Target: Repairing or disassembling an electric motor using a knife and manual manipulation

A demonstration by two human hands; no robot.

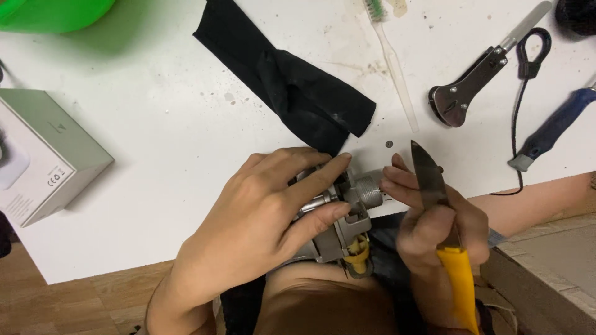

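Left hand (261, 217) was clamped over a grey metal assembly (344, 217) at the near edge of the white table (155, 155), fingers wrapped across its top and thumb pressing by the shaft. Right hand (434, 229) was closed around the yellow handle of a knife (434, 186), blade pointing up and away, with its fingertips touching the assembly's threaded cylindrical end (370, 193). Yellow part (358, 251) hung under the assembly, possibly a clip, too hidden to tell. Black cloth strip (292, 80) lay just beyond the hands. Toothbrush (392, 62), metal wrench-like tool (478, 77), blue-handled tool (555, 127), white box (43, 155) and a green container (56, 12) sat farther out.
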